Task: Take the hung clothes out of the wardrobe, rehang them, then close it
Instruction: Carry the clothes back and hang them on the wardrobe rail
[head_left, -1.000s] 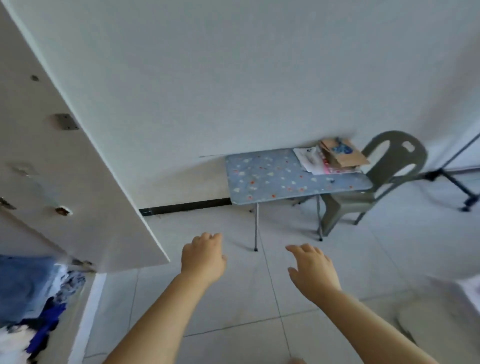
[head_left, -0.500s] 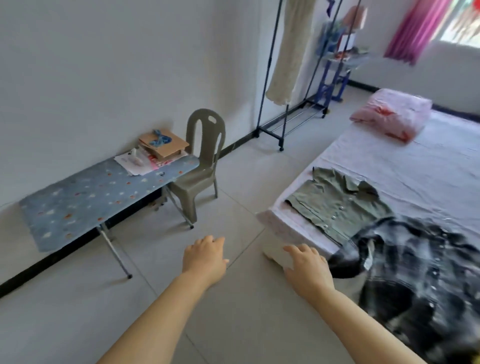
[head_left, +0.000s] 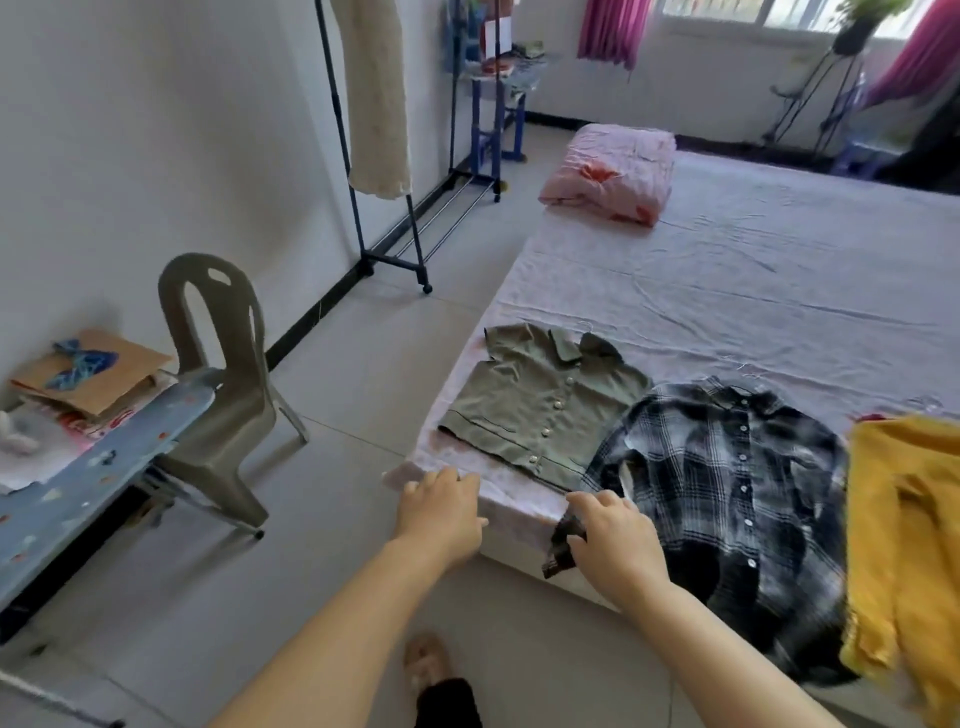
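Lilac-sheeted bed (head_left: 779, 270) held clothes near edge. Olive-green short-sleeved button shirt (head_left: 540, 410) lay flat just beyond both hands, hem toward them, collar away. Left hand (head_left: 441, 514) fingers loose, empty; right hand (head_left: 615, 545) fingers spread above black-and-white plaid shirt (head_left: 727, 493) cuff.

Bed (head_left: 753, 291) with green shirt (head_left: 540, 400), plaid shirt (head_left: 727, 488), yellow garment (head_left: 914, 530), pink quilt (head_left: 613, 171)

The olive-green short-sleeved shirt (head_left: 540, 410) is thin matt cloth with small glossy pale buttons. The black-and-white checked shirt (head_left: 727, 478) is soft woven cloth, and the mustard-yellow garment (head_left: 914, 545) looks thicker and rougher. The pale lilac bed sheet (head_left: 753, 280) is matt, creased cloth. The grey moulded chair (head_left: 218, 364) is smooth plastic. The pale floor tiles (head_left: 363, 364) shine slightly. The dark clothes rack (head_left: 395, 228) is thin metal tube.
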